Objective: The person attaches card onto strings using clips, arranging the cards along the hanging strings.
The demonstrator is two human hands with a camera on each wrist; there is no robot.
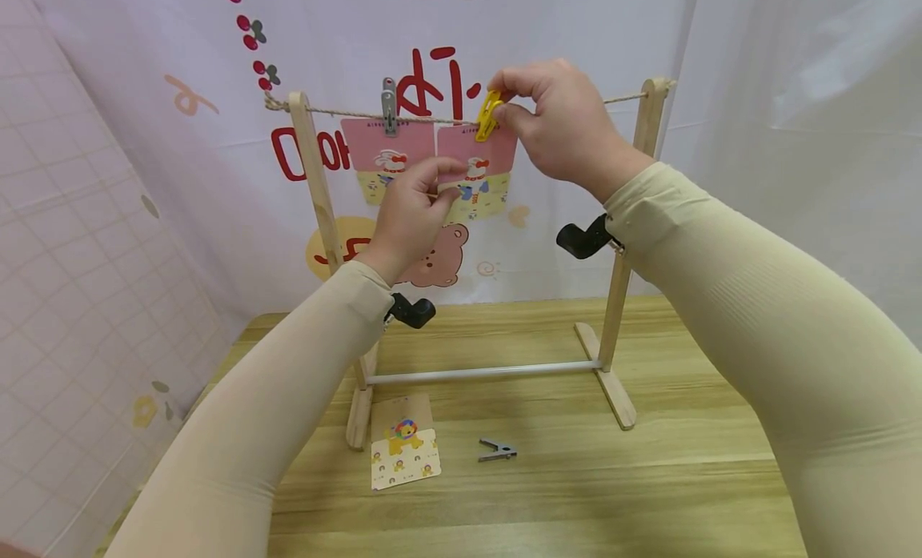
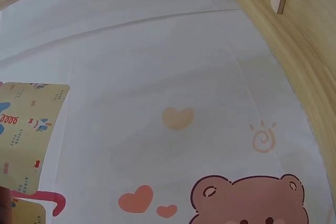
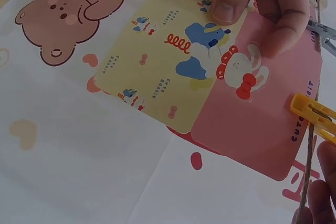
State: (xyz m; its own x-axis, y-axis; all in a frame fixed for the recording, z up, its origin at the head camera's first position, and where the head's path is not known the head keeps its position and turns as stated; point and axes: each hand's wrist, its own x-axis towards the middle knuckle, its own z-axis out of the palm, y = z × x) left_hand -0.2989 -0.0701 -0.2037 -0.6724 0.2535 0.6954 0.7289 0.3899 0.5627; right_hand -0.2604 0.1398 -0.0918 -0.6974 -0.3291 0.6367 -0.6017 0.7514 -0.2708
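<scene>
A pink-and-yellow rabbit card [image 1: 490,154] hangs at the rope [image 1: 334,111], with a yellow clothespin [image 1: 487,116] at its top edge. My right hand [image 1: 565,118] pinches that clothespin's handles between thumb and fingers. In front of the card's left edge is my left hand [image 1: 416,206], its thumb and index finger spread apart over the card face [image 3: 247,87]. Its other fingertips are hidden, so whether it grips the card cannot be told. To the left, a matching card [image 1: 378,154] hangs from a grey clothespin [image 1: 389,108], partly covered by my left hand.
Wooden posts [image 1: 322,190] hold up the rope, joined low down by a white rod [image 1: 483,374]. On the wooden table [image 1: 547,494] lie a lion card [image 1: 403,450] and another grey clothespin [image 1: 497,451]. A printed curtain [image 1: 540,270] hangs behind the stand.
</scene>
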